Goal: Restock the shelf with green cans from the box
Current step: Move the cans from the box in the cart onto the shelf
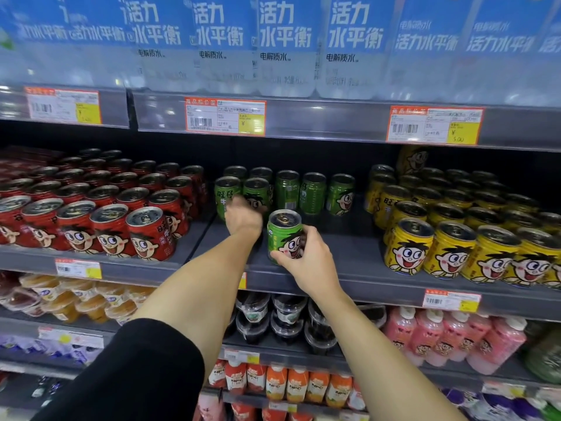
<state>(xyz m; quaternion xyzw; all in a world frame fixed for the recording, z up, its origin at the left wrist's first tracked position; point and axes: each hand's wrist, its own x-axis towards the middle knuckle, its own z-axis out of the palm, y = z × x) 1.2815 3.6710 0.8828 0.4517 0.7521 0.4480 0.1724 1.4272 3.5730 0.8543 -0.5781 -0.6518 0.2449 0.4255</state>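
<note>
Two bare forearms stretched toward the shelf [349, 253]. Left hand [243, 218] reaching farther, blurred, fingers against the green cans [312, 192] at the back; grip impossible to tell. Right hand [306, 256] curled round one upright green can [283, 233] near the front edge, between red cans [115, 229] left and yellow cans [449, 247] right.

Between our right fingers [309, 238] the can [283, 235] is green with a silver top and a cartoon face with big eyes. Just beyond our left fingers [243, 208] the other cans [312, 192] are the same green. Left of those fingers we see red cans [91, 220], and right of our right fingers yellow cans [449, 241], all bearing that face. The shelf [349, 268] is dark grey, our sleeve [136, 375] black.
</note>
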